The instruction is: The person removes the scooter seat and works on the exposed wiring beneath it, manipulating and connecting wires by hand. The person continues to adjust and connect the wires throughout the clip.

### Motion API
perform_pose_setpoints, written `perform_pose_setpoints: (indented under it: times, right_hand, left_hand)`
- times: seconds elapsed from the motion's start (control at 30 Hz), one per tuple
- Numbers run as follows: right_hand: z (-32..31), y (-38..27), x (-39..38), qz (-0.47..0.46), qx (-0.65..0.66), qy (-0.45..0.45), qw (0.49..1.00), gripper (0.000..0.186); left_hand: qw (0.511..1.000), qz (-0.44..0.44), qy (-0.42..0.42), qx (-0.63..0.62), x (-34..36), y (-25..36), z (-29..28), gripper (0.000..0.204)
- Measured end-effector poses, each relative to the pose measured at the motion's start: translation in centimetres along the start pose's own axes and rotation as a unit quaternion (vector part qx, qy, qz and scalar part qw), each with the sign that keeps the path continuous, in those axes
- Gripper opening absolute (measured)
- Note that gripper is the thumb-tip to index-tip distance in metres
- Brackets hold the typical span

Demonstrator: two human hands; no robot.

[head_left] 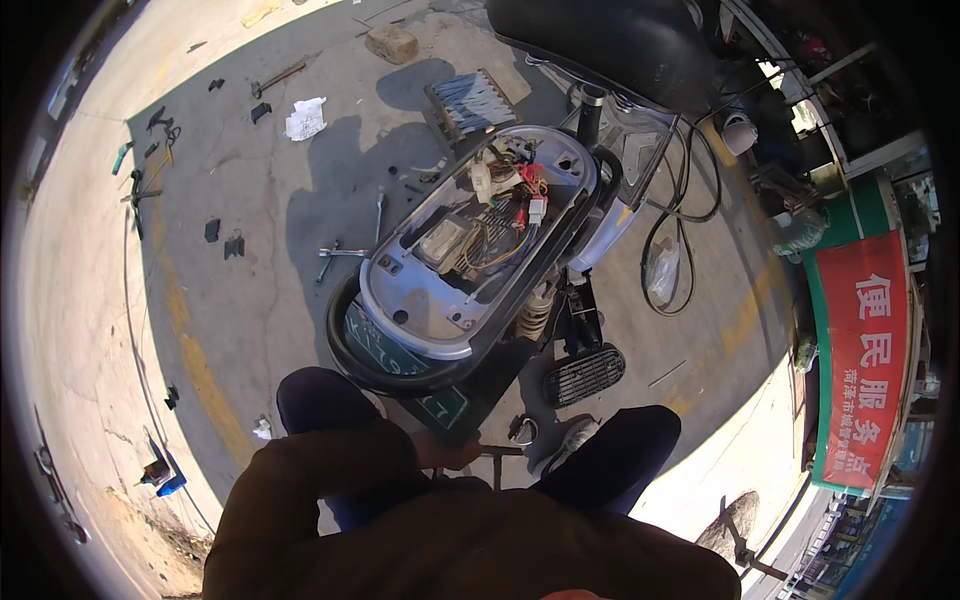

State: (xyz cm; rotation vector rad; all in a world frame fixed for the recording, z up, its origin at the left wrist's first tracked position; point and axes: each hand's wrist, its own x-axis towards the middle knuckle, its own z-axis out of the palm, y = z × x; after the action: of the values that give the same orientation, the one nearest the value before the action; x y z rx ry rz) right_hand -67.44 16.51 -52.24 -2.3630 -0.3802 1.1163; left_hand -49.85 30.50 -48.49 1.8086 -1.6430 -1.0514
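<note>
My left hand (445, 452) is low at the rear of a partly dismantled electric scooter (415, 300), just below its dark mudflap (478, 385). The fingers look curled, and their inner side is hidden. One end of a T-shaped metal bar (500, 452) meets them; whether they grip it I cannot make out. My right hand is out of sight behind my body and sleeve. The scooter's seat is off, and its open bay shows tangled wires (500, 245), red and white connectors (535, 205) and a pale box (443, 243). A green plate (385, 345) sits under the rear rail.
A cross wrench (340, 253) and a spanner (380, 215) lie left of the scooter. Beyond are white paper (306, 119), a stone (391, 44) and a slatted crate (475, 103). Black hose (688, 200) loops on the right, near a red banner (862, 360).
</note>
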Motion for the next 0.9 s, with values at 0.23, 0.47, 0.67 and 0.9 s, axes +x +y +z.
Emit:
perform_pose_setpoints:
  times: [0.23, 0.47, 0.67, 0.9]
  right_hand:
    - [-2.0, -0.3, 0.8, -0.058, -0.054, 0.09, 0.993, 0.037]
    - [-12.0, 3.9, 0.7, 0.115, 0.068, 0.452, 0.882, 0.03]
    - [-19.0, -0.7, -5.7, -0.038, 0.439, 0.497, 0.748, 0.018]
    - [-22.6, 1.4, -6.2, 0.008, 0.558, 0.406, 0.724, 0.011]
  left_hand:
    - [0.987, -0.023, -0.135, 0.086, 2.4, -1.5, -1.1, 0.024]
    - [0.993, -0.091, -0.023, -0.078, -0.4, 7.2, -5.8, 0.041]
    - [0.924, 0.042, 0.164, -0.343, -7.5, 15.8, -10.9, 0.042]
    - [0.778, 0.22, 0.414, -0.419, -13.5, 15.4, -24.7, 0.037]
